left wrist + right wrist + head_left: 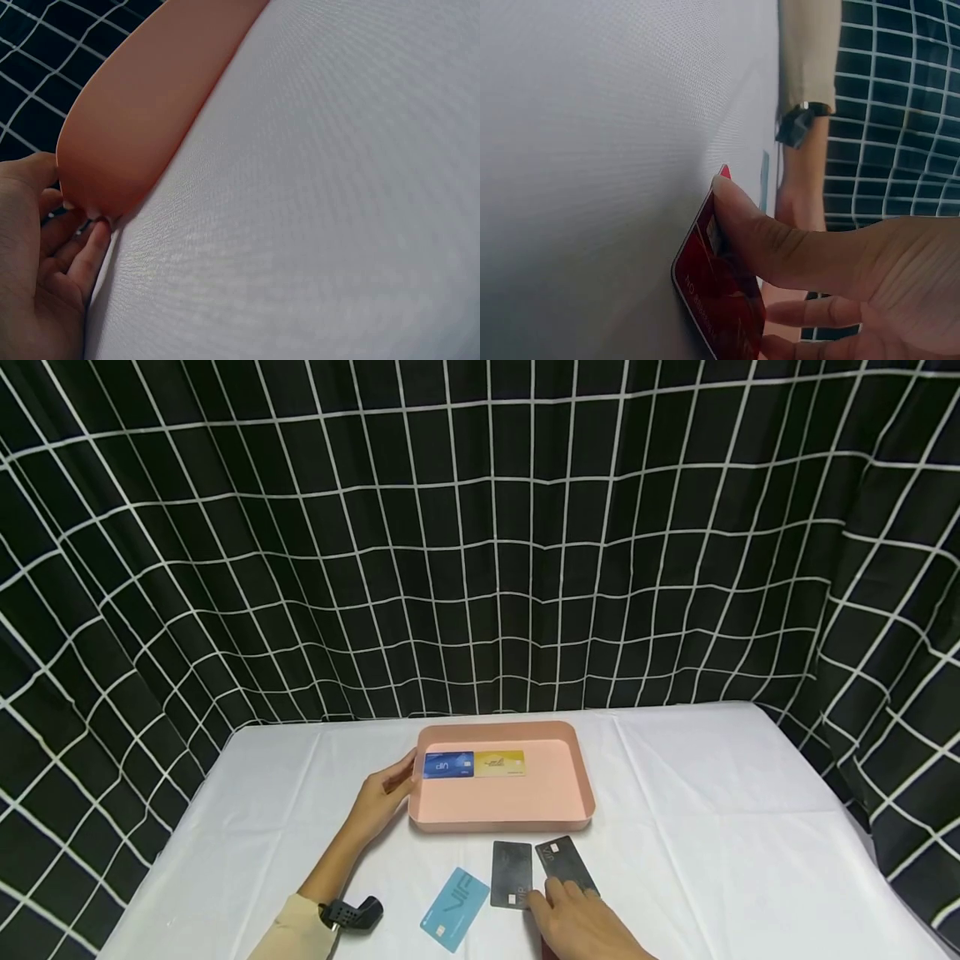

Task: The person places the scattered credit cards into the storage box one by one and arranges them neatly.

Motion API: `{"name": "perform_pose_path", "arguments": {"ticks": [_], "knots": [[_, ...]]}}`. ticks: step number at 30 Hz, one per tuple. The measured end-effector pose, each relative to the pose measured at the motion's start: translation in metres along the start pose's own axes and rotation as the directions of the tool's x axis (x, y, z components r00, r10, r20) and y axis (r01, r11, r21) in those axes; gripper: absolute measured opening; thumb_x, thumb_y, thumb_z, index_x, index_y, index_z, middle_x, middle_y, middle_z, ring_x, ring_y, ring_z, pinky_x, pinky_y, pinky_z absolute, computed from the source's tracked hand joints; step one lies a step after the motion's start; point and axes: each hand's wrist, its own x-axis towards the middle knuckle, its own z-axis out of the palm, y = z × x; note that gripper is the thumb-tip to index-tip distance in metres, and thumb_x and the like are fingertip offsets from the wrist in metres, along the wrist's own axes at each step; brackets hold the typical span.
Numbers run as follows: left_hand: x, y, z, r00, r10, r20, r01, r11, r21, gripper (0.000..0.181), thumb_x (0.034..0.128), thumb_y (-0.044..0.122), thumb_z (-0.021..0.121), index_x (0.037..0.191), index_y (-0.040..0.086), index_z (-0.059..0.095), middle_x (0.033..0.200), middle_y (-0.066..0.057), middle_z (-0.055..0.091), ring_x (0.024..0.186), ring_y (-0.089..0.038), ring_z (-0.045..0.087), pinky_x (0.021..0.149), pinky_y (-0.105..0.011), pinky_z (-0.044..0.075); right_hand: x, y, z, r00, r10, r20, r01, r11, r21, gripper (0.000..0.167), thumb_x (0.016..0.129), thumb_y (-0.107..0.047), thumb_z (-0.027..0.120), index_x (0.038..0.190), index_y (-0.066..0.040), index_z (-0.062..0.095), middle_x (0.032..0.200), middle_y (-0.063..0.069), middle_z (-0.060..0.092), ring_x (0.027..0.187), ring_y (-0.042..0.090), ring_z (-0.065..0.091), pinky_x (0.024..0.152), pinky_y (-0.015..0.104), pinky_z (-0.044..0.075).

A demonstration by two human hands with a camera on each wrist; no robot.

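Note:
A pink tray [498, 814] holds a blue card [448, 765] and a yellow card [501, 763] lying end to end. At its left side my left hand [381, 795] grips the rim; the left wrist view shows that hand [45, 262] with fingertips at the lower edge of the tray [135, 120]. My right hand [581, 922] is low over the cloth beside two dark cards [512, 872] [562, 858]. In the right wrist view this hand [832, 277] pinches a red card [712, 292], tilted, thumb on its face. Fingers behind the card are partly hidden.
A light blue card [455, 908] lies slanted on the white cloth [712, 827], left of the dark cards. A black device [352, 913] is strapped on the left wrist. Black curtains with a white grid [510, 568] hang behind and beside the table.

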Motion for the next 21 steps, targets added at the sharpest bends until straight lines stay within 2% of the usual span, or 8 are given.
{"name": "perform_pose_path", "arguments": {"ticks": [2,7,11,14,17,19,21], "knots": [[0.0,0.0,0.0,1.0,0.002,0.001,-0.002,1.0,-0.004,0.049,0.1021,0.02,0.063,0.149,0.016,0.052,0.149,-0.007,0.053,0.133,-0.028,0.056,0.111,-0.044,0.045,0.0,0.0,0.0,1.0,-0.007,-0.021,0.006,1.0,-0.012,0.097,0.074,-0.085,0.061,0.112,0.004,0.067,0.08,-0.003,0.045,0.066,0.008,0.034,0.051,0.021,0.03],[0.0,0.0,0.001,1.0,-0.003,-0.005,0.003,1.0,-0.014,0.048,0.102,0.019,0.063,0.149,0.014,0.053,0.148,-0.008,0.054,0.133,-0.029,0.056,0.111,-0.044,0.045,0.0,0.001,-0.001,0.999,-0.031,-0.043,0.032,0.999,0.033,0.09,0.076,-0.081,0.063,0.101,0.005,0.071,0.08,-0.003,0.044,0.066,0.006,0.033,0.051,0.017,0.033],[0.0,0.0,0.002,1.0,0.0,-0.012,0.0,1.0,-0.025,0.048,0.1015,0.017,0.064,0.148,0.011,0.053,0.149,-0.011,0.053,0.134,-0.032,0.054,0.112,-0.046,0.044,0.002,0.001,-0.005,1.0,-0.02,-0.018,0.021,0.998,0.059,0.085,0.074,-0.076,0.069,0.099,0.005,0.072,0.079,0.0,0.051,0.069,0.006,0.037,0.052,0.018,0.038],[0.001,0.0,0.003,1.0,-0.003,-0.017,0.002,1.0,-0.024,0.048,0.1014,0.015,0.064,0.148,0.009,0.052,0.149,-0.012,0.053,0.134,-0.033,0.054,0.111,-0.047,0.044,0.005,0.0,-0.011,1.0,-0.002,0.005,0.001,0.994,0.106,0.064,0.071,-0.048,0.089,0.102,0.006,0.072,0.083,0.004,0.06,0.072,0.008,0.047,0.056,0.022,0.049],[0.001,0.001,0.003,1.0,-0.002,-0.016,0.002,1.0,-0.002,0.048,0.102,0.015,0.062,0.149,0.009,0.052,0.149,-0.012,0.052,0.134,-0.033,0.054,0.111,-0.047,0.044,0.007,-0.001,-0.016,1.0,0.014,0.018,-0.017,0.983,0.182,0.048,0.061,-0.012,0.095,0.101,0.006,0.073,0.087,0.006,0.066,0.079,0.013,0.058,0.065,0.027,0.057],[0.001,0.001,0.003,1.0,0.003,-0.012,-0.003,1.0,0.005,0.048,0.1022,0.016,0.062,0.149,0.01,0.052,0.149,-0.011,0.052,0.134,-0.032,0.054,0.111,-0.045,0.045,0.007,-0.002,-0.02,1.0,0.023,0.018,-0.027,0.974,0.226,0.046,0.058,-0.001,0.094,0.099,0.004,0.075,0.087,0.005,0.068,0.081,0.016,0.062,0.069,0.03,0.059],[0.0,0.001,0.002,1.0,0.008,-0.01,-0.008,1.0,0.008,0.048,0.1023,0.018,0.062,0.149,0.012,0.052,0.149,-0.01,0.053,0.134,-0.03,0.055,0.111,-0.044,0.045,0.006,-0.001,-0.023,1.0,0.025,0.02,-0.029,0.966,0.259,0.038,0.061,0.001,0.092,0.096,0.001,0.076,0.086,0.001,0.067,0.081,0.013,0.062,0.071,0.03,0.059]]}}
